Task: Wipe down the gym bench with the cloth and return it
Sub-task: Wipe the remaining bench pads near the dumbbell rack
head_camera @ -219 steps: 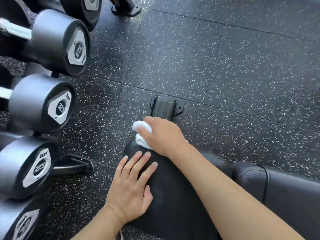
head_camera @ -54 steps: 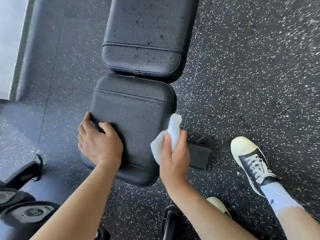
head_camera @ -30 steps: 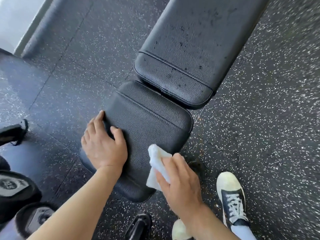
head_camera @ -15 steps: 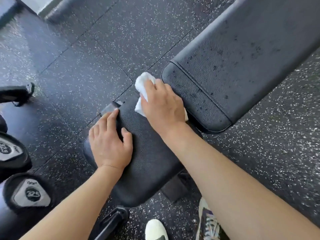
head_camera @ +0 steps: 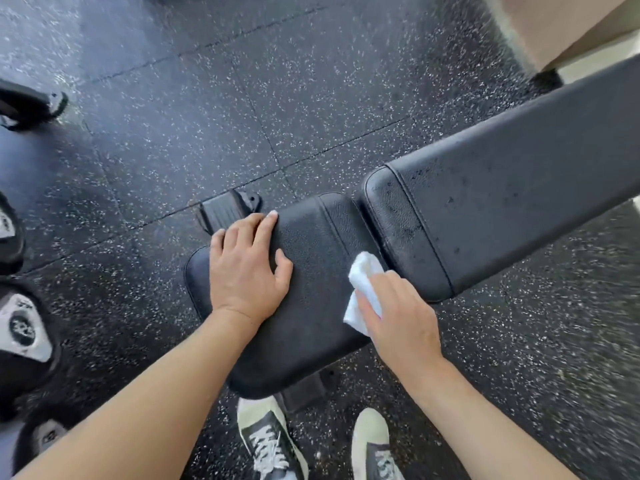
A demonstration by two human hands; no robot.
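The black padded gym bench runs from centre to upper right. Its short seat pad (head_camera: 311,282) lies in front of me and the long back pad (head_camera: 502,209), speckled with dark droplets, stretches off to the right. My left hand (head_camera: 247,268) lies flat on the left end of the seat pad, fingers spread. My right hand (head_camera: 398,323) grips a crumpled white cloth (head_camera: 363,292) and presses it on the seat pad's near right edge, close to the gap between the two pads.
Speckled black rubber floor tiles lie all around. Dumbbell ends (head_camera: 24,330) line the left edge on a rack. A black bench foot (head_camera: 225,209) sticks out beyond the seat. My two sneakers (head_camera: 270,441) stand below the bench. A beige wall (head_camera: 571,26) is at top right.
My right hand has drawn the cloth from the seat pad's far edge back to its near right edge. The view has swung, so the bench now runs to the right. My left hand stays on the seat.
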